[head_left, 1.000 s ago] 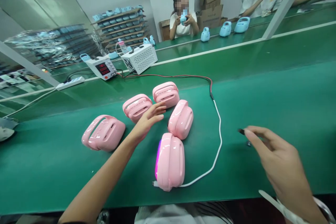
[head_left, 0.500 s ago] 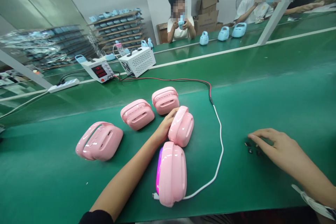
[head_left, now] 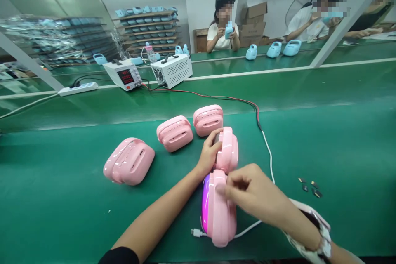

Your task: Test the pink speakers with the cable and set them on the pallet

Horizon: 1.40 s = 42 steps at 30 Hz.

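Note:
My left hand (head_left: 210, 153) grips the far one of two pink portable speakers (head_left: 229, 148) standing end to end, its fingers against the left face. Closer to me stands the second pink speaker (head_left: 220, 218), its front glowing purple. Over this one's upper right side is my right hand (head_left: 252, 189), slightly blurred, thumb and forefinger drawn together; anything between them is too small to make out. Several tiny black memory cards (head_left: 314, 189) with gold contacts lie on the green mat to the right. A white cable (head_left: 247, 229) passes behind the near speaker; its plug (head_left: 197, 232) lies loose at the left.
Three more pink speakers stand left and behind, one of them at the far left (head_left: 130, 161). A power supply (head_left: 123, 75) with red digits and a white vented box (head_left: 172, 70) stand beyond. Blue units (head_left: 274, 49) line the opposite bench, where other people (head_left: 223, 37) sit.
My right hand has swung left from the memory cards to the near speaker, uncovering the cards. My left hand stays on the far speaker. The whole view has shifted slightly.

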{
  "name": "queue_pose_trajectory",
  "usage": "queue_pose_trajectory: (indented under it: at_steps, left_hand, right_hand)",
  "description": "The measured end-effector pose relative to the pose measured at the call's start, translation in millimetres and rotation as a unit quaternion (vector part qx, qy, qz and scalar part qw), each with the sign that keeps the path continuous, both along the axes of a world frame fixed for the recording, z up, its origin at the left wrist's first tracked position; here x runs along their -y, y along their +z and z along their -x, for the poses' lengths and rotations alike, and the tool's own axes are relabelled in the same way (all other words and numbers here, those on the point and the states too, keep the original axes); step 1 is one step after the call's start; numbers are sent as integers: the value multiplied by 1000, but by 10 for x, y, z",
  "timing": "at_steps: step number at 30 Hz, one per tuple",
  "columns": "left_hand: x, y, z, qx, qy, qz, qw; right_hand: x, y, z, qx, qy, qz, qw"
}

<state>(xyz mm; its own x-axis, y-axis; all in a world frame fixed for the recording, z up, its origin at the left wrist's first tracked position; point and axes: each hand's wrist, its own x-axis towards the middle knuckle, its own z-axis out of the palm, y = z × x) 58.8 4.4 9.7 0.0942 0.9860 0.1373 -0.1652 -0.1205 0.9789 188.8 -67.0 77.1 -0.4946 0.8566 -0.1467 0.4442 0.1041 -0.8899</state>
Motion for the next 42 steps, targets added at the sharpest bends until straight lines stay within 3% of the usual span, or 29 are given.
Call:
queue_pose_trajectory:
  at_steps: [3,6,9,12,14,17,19,22,28,32,35,42]
  left_hand:
    - [-6,29,-31,-6,1,-4,1000]
    - [-12,48,13,0,1,9,1000]
    - [138,44,215,-13,70,6,997]
    - [471,-2,506,-106,121,-115,980]
    - [699,-43,641,-190,59,-270,942]
    - [904,-79,669,-254,-64,-423,867]
    - [949,-80,614,-260,-88,-454,848]
    - [972,-73,550,-276,-70,-471,835]
    - [1016,-59,582,-302,34,-498,812]
    - [995,-29,620,-335,40,-490,803]
    - [984,-24,640,-351,48,-490,796]
    - [970,26,643,-342,98,-493,794]
  right_hand:
    - [168,-8,54,4,-18,32,999]
    - [229,-21,60,-93,-20,138,986]
    - [245,-37,33,-155,-35,216,963]
    - [293,-48,5,-164,-50,269,948]
    - [336,-41,-8,-181,-62,287,939]
    - [378,3,-23,-194,-114,285,932]
    - [389,53,-29,-181,-146,278,932]
    - [402,138,-14,-157,-162,258,939]
    - [413,288,115,-128,-166,188,959]
    - [367,343,164,-101,-209,170,958]
    - [337,360,179,-113,-179,158,965]
    - [248,412,338,-103,-18,118,988]
